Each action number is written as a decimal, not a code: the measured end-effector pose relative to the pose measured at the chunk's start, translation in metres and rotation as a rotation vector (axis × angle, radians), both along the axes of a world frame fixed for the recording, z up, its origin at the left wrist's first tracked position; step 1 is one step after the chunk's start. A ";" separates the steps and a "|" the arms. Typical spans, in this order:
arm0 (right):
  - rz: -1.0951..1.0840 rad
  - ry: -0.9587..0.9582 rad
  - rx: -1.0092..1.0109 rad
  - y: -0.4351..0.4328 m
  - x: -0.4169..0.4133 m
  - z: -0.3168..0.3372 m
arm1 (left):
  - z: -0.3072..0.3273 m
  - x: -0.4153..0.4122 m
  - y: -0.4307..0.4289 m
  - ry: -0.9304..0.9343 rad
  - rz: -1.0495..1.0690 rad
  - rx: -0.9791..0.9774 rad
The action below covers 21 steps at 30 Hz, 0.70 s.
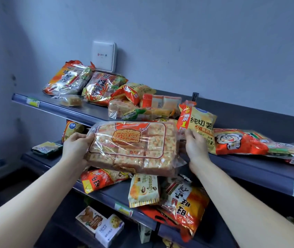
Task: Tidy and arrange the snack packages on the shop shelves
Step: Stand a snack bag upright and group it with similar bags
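Observation:
A large clear bag of orange puffed-rice squares [133, 145] hangs in front of the top shelf [81, 113], held at both ends. My left hand [76, 149] grips its left end, fingers curled under it. My right hand [194, 145] holds its right end, thumb on the plastic. Behind it a yellow potato chip bag [200, 126] leans on the top shelf. Several red and orange snack packs [96, 86] lie in a loose heap further back on that shelf.
The middle shelf [110, 196] carries a croissant pack [143, 190], a red-orange rice cracker bag [183, 203] overhanging the edge, and a dark green pack [47, 148] at left. Boxes [99, 224] stand on the lowest shelf. A white wall box [104, 56] hangs behind the heap.

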State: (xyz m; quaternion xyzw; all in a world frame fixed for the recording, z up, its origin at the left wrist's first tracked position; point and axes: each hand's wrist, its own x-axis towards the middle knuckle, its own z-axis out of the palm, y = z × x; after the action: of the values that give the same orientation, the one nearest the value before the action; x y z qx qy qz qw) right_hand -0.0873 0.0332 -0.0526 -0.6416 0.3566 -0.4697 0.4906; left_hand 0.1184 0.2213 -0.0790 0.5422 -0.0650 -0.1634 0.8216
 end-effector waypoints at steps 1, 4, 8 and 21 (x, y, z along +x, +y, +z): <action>-0.011 0.028 -0.090 -0.006 0.007 0.011 | 0.004 0.006 -0.002 -0.008 0.020 0.000; -0.011 0.194 -0.361 -0.032 0.030 0.035 | 0.017 0.025 -0.008 -0.015 0.059 0.016; -0.025 0.665 -0.702 -0.061 0.062 0.046 | 0.031 0.049 -0.014 -0.056 0.090 0.035; -0.275 1.463 -1.014 -0.100 0.051 0.074 | 0.063 0.074 -0.081 -0.095 0.160 0.116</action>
State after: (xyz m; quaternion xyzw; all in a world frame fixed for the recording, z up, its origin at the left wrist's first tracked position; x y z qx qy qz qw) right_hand -0.0360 -0.0669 0.0211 -0.8711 0.4035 -0.0994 -0.2616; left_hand 0.1926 0.1407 -0.0159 0.5994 -0.0509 -0.0750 0.7953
